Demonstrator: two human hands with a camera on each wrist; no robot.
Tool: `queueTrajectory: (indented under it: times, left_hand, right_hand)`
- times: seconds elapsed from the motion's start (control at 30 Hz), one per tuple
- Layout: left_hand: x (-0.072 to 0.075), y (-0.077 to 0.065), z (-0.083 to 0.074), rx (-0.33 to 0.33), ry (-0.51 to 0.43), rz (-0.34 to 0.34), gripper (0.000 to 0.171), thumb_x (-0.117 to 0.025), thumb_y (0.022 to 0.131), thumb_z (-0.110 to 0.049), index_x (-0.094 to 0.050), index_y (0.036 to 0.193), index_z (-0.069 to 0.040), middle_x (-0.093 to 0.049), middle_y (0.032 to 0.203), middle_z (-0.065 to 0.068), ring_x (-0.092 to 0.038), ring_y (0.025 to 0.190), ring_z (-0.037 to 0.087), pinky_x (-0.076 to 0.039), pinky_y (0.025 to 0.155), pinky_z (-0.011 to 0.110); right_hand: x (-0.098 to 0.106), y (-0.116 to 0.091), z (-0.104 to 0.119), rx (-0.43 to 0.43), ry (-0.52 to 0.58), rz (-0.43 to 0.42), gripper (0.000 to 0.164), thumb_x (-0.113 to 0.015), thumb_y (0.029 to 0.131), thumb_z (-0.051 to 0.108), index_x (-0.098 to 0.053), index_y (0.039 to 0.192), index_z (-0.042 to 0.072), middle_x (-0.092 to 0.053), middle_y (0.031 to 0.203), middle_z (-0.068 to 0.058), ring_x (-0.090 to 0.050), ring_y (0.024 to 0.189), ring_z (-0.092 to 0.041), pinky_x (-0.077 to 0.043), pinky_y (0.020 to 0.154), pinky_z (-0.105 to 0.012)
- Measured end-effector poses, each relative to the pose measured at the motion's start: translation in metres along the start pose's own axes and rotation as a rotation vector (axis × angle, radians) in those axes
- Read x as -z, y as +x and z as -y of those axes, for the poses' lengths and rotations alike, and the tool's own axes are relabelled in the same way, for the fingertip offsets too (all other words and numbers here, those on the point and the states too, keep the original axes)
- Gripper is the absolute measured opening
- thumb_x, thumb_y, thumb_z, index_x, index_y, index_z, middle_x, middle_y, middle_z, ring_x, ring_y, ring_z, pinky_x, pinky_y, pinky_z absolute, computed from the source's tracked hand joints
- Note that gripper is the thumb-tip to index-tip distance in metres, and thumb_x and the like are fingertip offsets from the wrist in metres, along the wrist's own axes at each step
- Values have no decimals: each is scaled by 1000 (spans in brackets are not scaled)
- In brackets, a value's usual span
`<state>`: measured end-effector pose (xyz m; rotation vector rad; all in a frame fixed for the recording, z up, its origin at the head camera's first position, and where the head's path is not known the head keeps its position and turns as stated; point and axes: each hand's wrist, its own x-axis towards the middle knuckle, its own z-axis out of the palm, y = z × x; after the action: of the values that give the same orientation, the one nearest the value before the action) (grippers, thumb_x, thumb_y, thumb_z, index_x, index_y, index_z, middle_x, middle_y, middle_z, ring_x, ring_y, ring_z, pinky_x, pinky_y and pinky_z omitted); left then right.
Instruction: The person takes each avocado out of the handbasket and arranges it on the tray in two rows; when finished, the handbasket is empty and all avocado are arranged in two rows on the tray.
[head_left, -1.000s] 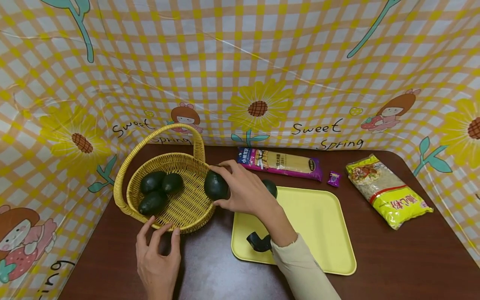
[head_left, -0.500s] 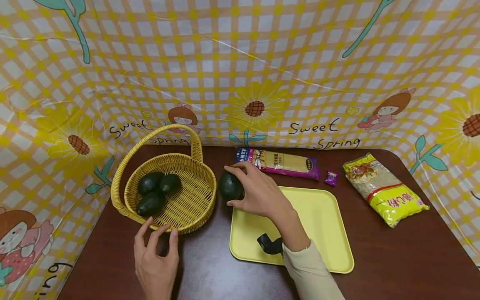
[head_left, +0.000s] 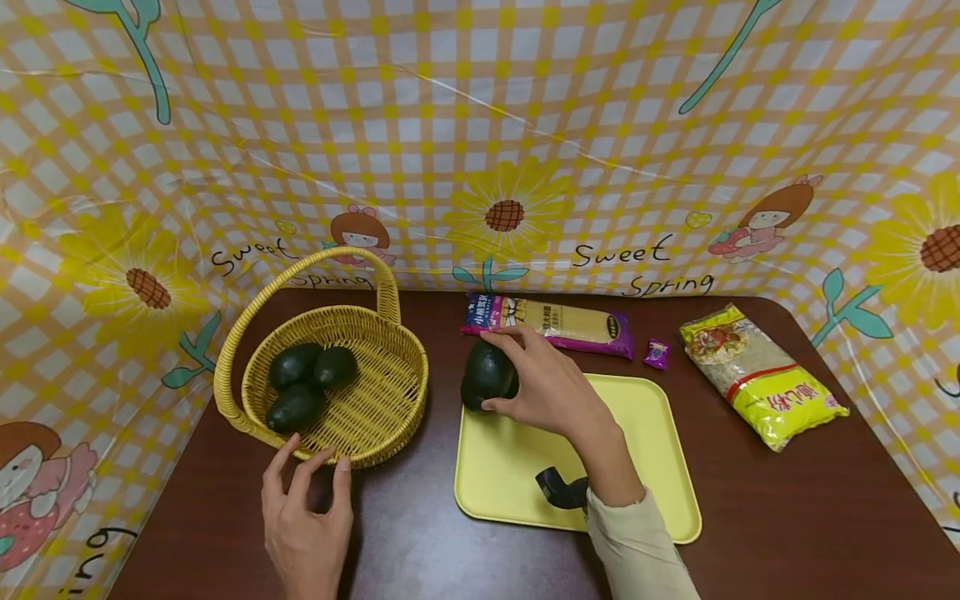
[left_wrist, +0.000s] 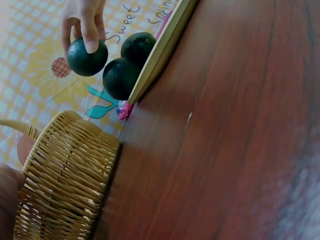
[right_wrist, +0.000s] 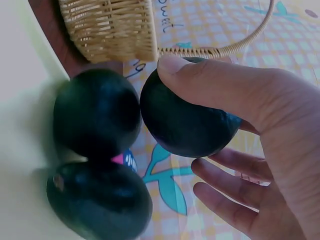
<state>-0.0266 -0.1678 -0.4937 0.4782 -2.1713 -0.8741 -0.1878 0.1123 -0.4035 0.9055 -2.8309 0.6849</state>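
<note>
My right hand (head_left: 551,379) grips a dark green avocado (head_left: 489,362) between thumb and fingers, above the far left corner of the yellow tray (head_left: 517,492). Beneath it, two more avocados lie side by side on the tray; the right wrist view shows the nearer-to-basket avocado (right_wrist: 97,112) and the other avocado (right_wrist: 100,202) apart from the fingers. From the head they are mostly hidden. My left hand (head_left: 307,517) touches the near rim of a yellow wicker basket (head_left: 382,442) with spread fingertips. Inside the basket, three avocados (head_left: 296,407) sit together at the left.
Behind the tray lies a purple noodle packet (head_left: 570,325), with a small purple wrapped sweet (head_left: 656,353) to its right. A yellow-and-clear food bag (head_left: 765,379) rests at the far right. The basket's tall handle (head_left: 300,267) arches up on its far left side.
My right hand has carried its avocado rightward, from the basket's right rim to above the tray. The left hand has stayed at the basket's rim while the view shifted slightly.
</note>
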Motion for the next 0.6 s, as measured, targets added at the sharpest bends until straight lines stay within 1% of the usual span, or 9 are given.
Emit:
queueTrajectory:
  times: [0.13,0.37,0.53,0.6]
  left_hand:
    - [1,0,-1,-1,-1,-1,19,-88,93,-20,-83,108,-9,-62,146,16,-59,130,47,-50,89,70]
    - [2,0,-1,7,-3,0,19,-87,93,-20,-82,107,-8,-62,146,16,-58,130,46,-49,90,70]
    - [1,0,-1,9,-5,1,19,-87,93,-20,-83,107,-8,-62,147,15,-58,131,45,-49,91,69]
    - [0,0,0,6,-6,-3,19,-88,93,-20,-83,107,-8,-62,146,16,-58,132,45,-48,92,69]
  right_hand:
    - [4,-6,-8,-21,10,-7,94,-100,78,37,-54,158,16,-53,150,-17,-64,121,-36,-60,85,-52]
    - [12,-15,-20,-74,8,-8,94,-99,78,37,-54,158,16,-54,149,-18,-63,122,-36,-59,84,-53]
    - [19,-21,-27,-132,17,-4,96,-100,78,36,-53,160,18,-55,147,-18,-65,109,-32,-58,80,-50]
    - [22,-23,-30,-154,21,3,96,-100,78,35,-53,160,18,-54,147,-18,-65,107,-32,-58,80,-50]
